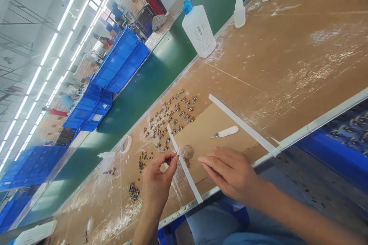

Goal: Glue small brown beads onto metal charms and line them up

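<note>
My left hand (157,178) is closed in a pinch, its fingertips beside a small clear round container (188,151); whatever sits in the pinch is too small to name. On the other side of that container, my right hand (230,172) has thumb and fingers pressed together, and I cannot make out anything between them. A white-handled knife (228,132) lies on the brown board beyond my right hand. Small blue-and-gold pieces (169,116) are spread out farther back. Closer to my left hand are a scatter of tiny dark pieces (142,164) and a heap of blue-and-gold pieces (133,192).
White strips (241,122) cross the worktable. A tape roll (125,144) and a small white bottle (107,155) lie left. A large blue-capped bottle (199,30) and a dropper bottle (239,13) stand at the back. Beyond the green belt (161,69) are blue crates (120,61).
</note>
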### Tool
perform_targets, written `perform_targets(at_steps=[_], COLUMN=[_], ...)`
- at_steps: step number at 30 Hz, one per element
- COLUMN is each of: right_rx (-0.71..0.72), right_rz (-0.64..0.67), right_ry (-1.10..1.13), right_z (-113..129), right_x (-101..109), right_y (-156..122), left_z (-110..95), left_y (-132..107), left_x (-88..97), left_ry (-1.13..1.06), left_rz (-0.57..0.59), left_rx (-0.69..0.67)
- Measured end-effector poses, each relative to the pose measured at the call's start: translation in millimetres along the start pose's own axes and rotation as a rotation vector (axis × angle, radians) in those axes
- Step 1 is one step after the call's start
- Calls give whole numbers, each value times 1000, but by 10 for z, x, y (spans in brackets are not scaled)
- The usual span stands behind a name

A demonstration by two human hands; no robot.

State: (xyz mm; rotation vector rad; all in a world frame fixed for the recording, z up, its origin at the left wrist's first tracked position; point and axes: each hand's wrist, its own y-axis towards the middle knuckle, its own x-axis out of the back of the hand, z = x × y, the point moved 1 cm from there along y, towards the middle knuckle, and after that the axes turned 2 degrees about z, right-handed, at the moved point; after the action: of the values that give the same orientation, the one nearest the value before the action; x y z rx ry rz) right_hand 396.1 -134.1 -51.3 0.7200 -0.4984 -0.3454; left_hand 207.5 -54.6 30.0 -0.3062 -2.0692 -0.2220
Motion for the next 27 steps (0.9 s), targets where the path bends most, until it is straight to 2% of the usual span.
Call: perform_targets(at_steps=[5,10,19,23,27], right_rx=[-8,-2,-11,-18,-6], right_rz=[0,-5,-9,-23,-25], right_ry=[3,-4,1,-6,-5], right_z=[-5,-9,-11,-5,-8], right_x=[-4,1,5,23,36], right_y=[-9,-6,1,2,0], left_z=[-80,-72,-128,-134,98], left_y=[55,68,97,-23,-310], left_x=[18,27,45,162,282], left_ry=[62,79,126,127,90], left_rz=[45,64,64,0,-85], left_rx=[23,32,-23,3,102])
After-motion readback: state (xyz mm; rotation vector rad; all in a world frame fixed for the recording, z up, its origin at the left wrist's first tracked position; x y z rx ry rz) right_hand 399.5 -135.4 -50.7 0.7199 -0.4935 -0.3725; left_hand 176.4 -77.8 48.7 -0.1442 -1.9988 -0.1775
